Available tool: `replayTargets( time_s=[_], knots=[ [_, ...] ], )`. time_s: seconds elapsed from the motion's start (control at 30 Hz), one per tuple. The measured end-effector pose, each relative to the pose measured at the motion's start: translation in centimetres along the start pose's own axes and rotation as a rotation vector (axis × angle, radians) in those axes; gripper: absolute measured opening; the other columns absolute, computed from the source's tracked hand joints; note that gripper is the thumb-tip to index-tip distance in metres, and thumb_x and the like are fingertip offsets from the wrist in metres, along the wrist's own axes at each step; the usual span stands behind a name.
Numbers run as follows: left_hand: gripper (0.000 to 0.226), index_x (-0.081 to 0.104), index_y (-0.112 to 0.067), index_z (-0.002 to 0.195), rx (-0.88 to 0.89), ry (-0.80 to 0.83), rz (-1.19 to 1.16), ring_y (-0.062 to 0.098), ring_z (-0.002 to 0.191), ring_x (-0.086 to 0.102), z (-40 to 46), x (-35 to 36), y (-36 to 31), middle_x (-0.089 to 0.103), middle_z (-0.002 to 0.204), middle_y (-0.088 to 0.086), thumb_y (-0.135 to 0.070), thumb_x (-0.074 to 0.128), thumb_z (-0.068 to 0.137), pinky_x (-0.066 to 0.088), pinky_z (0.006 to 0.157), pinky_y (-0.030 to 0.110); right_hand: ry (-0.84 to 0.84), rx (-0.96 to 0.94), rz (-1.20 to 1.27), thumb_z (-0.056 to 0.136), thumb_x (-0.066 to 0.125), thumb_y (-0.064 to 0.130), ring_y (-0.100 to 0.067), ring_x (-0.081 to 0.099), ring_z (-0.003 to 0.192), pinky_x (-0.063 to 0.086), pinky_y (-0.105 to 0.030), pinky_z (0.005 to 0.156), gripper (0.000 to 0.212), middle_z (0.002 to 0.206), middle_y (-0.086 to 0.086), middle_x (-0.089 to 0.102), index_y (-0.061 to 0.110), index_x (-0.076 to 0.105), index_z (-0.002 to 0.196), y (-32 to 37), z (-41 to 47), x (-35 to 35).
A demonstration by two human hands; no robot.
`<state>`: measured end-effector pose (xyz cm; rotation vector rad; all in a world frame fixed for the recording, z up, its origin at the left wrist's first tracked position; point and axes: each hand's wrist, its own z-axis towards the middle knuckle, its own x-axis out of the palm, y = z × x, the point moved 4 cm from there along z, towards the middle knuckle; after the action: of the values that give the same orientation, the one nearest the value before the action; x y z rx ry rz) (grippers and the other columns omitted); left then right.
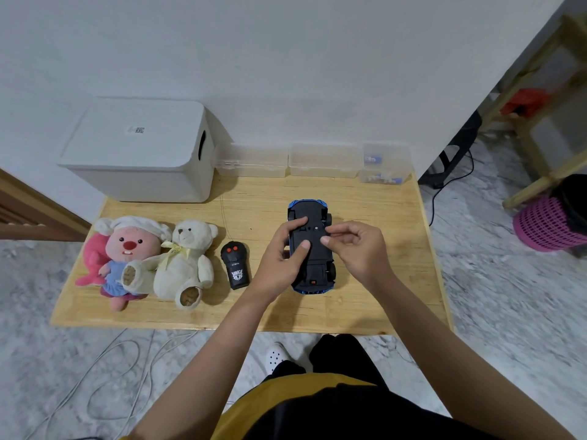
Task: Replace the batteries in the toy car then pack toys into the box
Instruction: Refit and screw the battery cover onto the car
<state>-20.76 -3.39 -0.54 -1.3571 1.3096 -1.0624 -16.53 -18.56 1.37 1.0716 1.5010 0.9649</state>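
Observation:
A blue toy car (313, 268) lies upside down on the wooden table (381, 296), its black underside facing up. My left hand (281, 255) grips the car's left side, thumb and index finger pressed on the underside. My right hand (355, 246) rests its pinched fingertips on the underside's right edge near the middle. A black remote control (235, 265) with two red buttons lies left of the car. Further left lie a cream teddy bear (184, 262) and a pink plush with a white cap (127, 255). A white lidded box (139, 150) stands at the back left.
Three clear plastic containers (324, 160) line the wall at the back; the rightmost (384, 163) holds small blue and white items. A pink basket (546, 223) and wooden shelf frame stand on the floor at right. Cables lie on the floor in front.

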Motion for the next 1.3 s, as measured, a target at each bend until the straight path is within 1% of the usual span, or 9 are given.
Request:
replayTargets(
  time_s=[0.1,0.2,0.4,0.5,0.67,0.93,1.0,1.1,1.3],
  knots=[
    [0.033,0.053,-0.040,0.118,0.001,-0.008,0.024,0.020,0.100,0.063,0.0,-0.1,0.2,0.061,0.111,-0.009,-0.017,0.056,0.095,0.056,0.084,0.042,0.006,-0.001,-0.007,0.075,0.077,0.009,-0.014,0.065,0.074,0.056,-0.023,0.070,0.014,0.080,0.002,0.068,0.016,0.068,0.083,0.0,0.1,0.1],
    [0.026,0.053,-0.040,0.111,-0.010,-0.010,0.028,0.030,0.097,0.064,0.0,-0.4,0.3,0.063,0.109,0.001,-0.021,0.058,0.094,0.055,0.082,0.052,0.027,0.009,0.015,0.075,0.077,0.008,-0.019,0.066,0.078,0.056,-0.029,0.074,0.014,0.082,-0.002,0.069,0.016,0.068,0.082,-0.1,0.3,0.2],
    [0.021,0.052,-0.036,0.107,-0.023,0.009,0.025,0.037,0.096,0.062,0.1,-0.8,0.5,0.064,0.108,0.007,-0.032,0.059,0.088,0.056,0.080,0.051,0.076,0.059,0.135,0.085,0.066,0.004,-0.016,0.068,0.084,0.059,-0.027,0.072,0.006,0.086,-0.003,0.068,0.009,0.068,0.089,0.0,0.2,0.2],
    [0.018,0.052,-0.037,0.106,-0.029,0.039,0.007,0.038,0.096,0.062,0.2,-0.9,0.5,0.063,0.107,0.007,-0.029,0.057,0.091,0.056,0.081,0.053,0.056,0.087,0.137,0.084,0.067,0.003,-0.019,0.068,0.083,0.059,-0.032,0.074,0.008,0.082,-0.003,0.068,0.011,0.068,0.085,-0.3,0.4,0.2],
    [0.018,0.049,-0.033,0.107,-0.050,0.065,-0.025,0.030,0.091,0.062,0.3,-1.1,0.5,0.061,0.104,0.006,-0.017,0.051,0.098,0.055,0.081,0.055,0.034,0.091,0.129,0.078,0.073,0.002,-0.018,0.065,0.074,0.060,-0.036,0.073,0.010,0.076,-0.005,0.067,0.010,0.067,0.079,-0.3,0.8,0.3],
    [0.018,0.050,-0.032,0.106,-0.090,0.089,-0.062,0.037,0.098,0.062,0.4,-1.2,0.5,0.059,0.108,0.012,-0.016,0.050,0.098,0.056,0.079,0.053,0.025,0.080,0.106,0.074,0.075,-0.001,-0.024,0.065,0.072,0.059,-0.043,0.072,0.015,0.075,-0.012,0.066,0.010,0.066,0.075,-0.1,1.1,0.3],
    [0.017,0.050,-0.031,0.106,-0.102,0.099,-0.085,0.031,0.093,0.065,0.4,-1.3,0.6,0.059,0.109,0.015,-0.015,0.049,0.099,0.058,0.071,0.045,0.023,0.077,0.103,0.074,0.076,-0.001,-0.023,0.064,0.071,0.060,-0.042,0.071,0.015,0.074,-0.011,0.065,0.010,0.066,0.074,-0.1,1.1,0.4],
    [0.015,0.052,-0.027,0.105,-0.140,0.101,-0.131,0.012,0.076,0.066,0.3,-1.4,0.8,0.060,0.101,0.011,-0.014,0.045,0.100,0.052,0.056,0.026,0.016,0.066,0.106,0.073,0.076,-0.001,-0.021,0.064,0.070,0.060,-0.039,0.069,0.015,0.074,-0.011,0.066,0.010,0.066,0.074,-0.3,1.1,0.4],
    [0.013,0.056,-0.026,0.102,-0.183,0.107,-0.192,0.012,0.076,0.064,0.1,-1.5,1.1,0.063,0.097,0.008,-0.017,0.047,0.100,0.051,0.056,0.026,0.037,0.041,0.154,0.076,0.075,0.001,-0.014,0.068,0.069,0.060,-0.030,0.067,0.011,0.076,-0.008,0.069,0.010,0.068,0.078,-0.3,0.6,0.4]
  ],
)
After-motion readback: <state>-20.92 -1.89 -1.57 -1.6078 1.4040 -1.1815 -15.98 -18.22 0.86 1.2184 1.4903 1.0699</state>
